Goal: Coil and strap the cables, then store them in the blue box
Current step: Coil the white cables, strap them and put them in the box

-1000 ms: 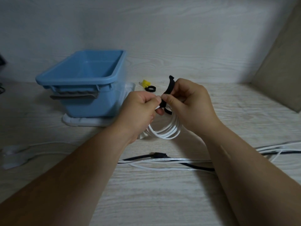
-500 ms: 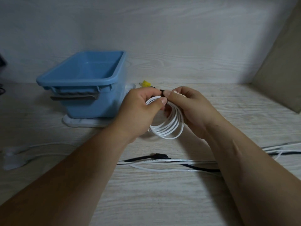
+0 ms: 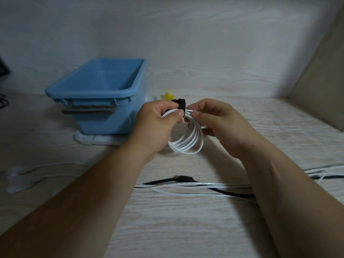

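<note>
Two thumbs meet at the top of the coiled white cable (image 3: 188, 146). The left hand (image 3: 158, 123) pinches the loops between the thumb and the curled fingers, just beside the black strap (image 3: 181, 107). The right hand (image 3: 219, 123) pinches the same loops from the other side, with the thumb on top and the fingers curled behind the coil. The strap goes around the top of the bundle, between the two thumbs, and a short end of it stands up above the left fingers. I cannot tell if the strap is fully closed.

The coil hangs down from the hands, above the table (image 3: 186, 229), and its loops fan out a little at the bottom. The blue box (image 3: 104, 116) stands behind the left hand, open side up, on a flat white lid (image 3: 96, 140). A small yellow thing (image 3: 168, 95) lies behind the hands, near the corner of the box.

Nearer to the person, several loose cables lie across the table and pass under the right forearm: white cables (image 3: 204, 184) and a black cable (image 3: 183, 179) whose plug end shows. At the far left a blurred white object (image 3: 18, 181) with a cord lies on the table.
</note>
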